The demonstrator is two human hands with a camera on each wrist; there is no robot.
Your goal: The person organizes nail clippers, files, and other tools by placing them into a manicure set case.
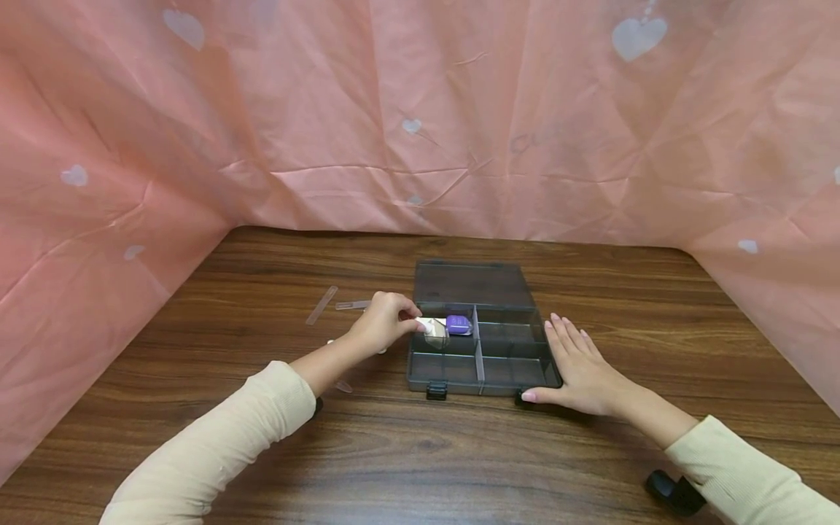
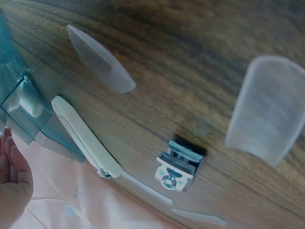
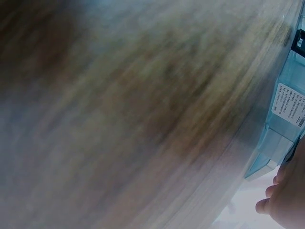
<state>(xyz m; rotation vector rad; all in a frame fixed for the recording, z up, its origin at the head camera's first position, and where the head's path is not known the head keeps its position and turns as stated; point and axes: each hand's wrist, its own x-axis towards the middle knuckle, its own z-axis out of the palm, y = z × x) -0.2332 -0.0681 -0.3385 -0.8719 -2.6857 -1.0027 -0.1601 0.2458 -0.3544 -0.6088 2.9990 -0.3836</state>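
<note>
A smoky grey compartment box [image 1: 483, 373] lies open on the wooden table, its lid [image 1: 471, 283] flat behind it. My left hand [image 1: 415, 325] pinches a small white object [image 1: 433, 329] over the box's rear left compartment, next to a purple item [image 1: 459, 324] that lies there. My right hand [image 1: 572, 356] rests flat on the table against the box's right side, fingers straight, thumb at the front right corner. In the left wrist view the box corner [image 2: 23, 110] and my fingertips [image 2: 13, 177] show at the left edge. The right wrist view is blurred; the box wall with a label [image 3: 289, 106] shows.
Clear plastic divider strips [image 1: 321, 305] lie on the table left of the box, two of them close up [image 2: 101, 60] [image 2: 267, 110]. A long white piece [image 2: 85, 139] and a small black-and-white clip [image 2: 178, 165] lie there too. Pink sheeting [image 1: 420, 117] walls in the table on three sides.
</note>
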